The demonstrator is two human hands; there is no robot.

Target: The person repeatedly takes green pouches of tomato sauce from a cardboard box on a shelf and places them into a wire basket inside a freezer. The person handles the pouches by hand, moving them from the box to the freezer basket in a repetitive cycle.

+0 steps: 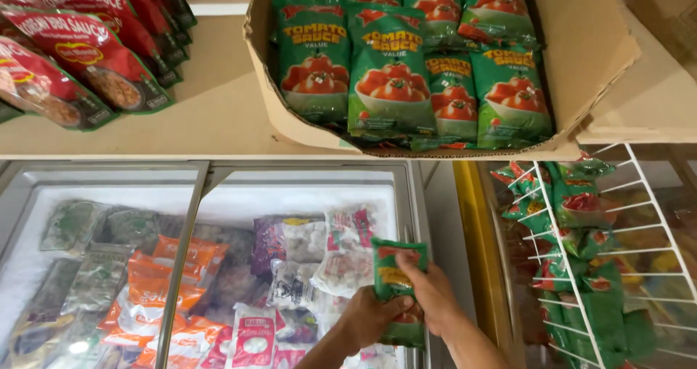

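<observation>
Both hands grip one green pouch [396, 282] above the freezer's [218, 176] right edge: the left hand [370, 317] is closed around its lower part, the right hand [430, 290] wraps its right side. A box [581, 64] of like pouches sits on the shelf [210, 115] above, with a white rack [581, 267] to the right.

Both forearms enter from near edge; left hand [372, 317] & right hand [428, 290] side by side, fingers curled in a grip.

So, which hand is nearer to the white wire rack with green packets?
Right. The right hand grips the green packet on the side facing the wire rack. The left hand holds the same packet lower, on the freezer side, farther away.
</observation>
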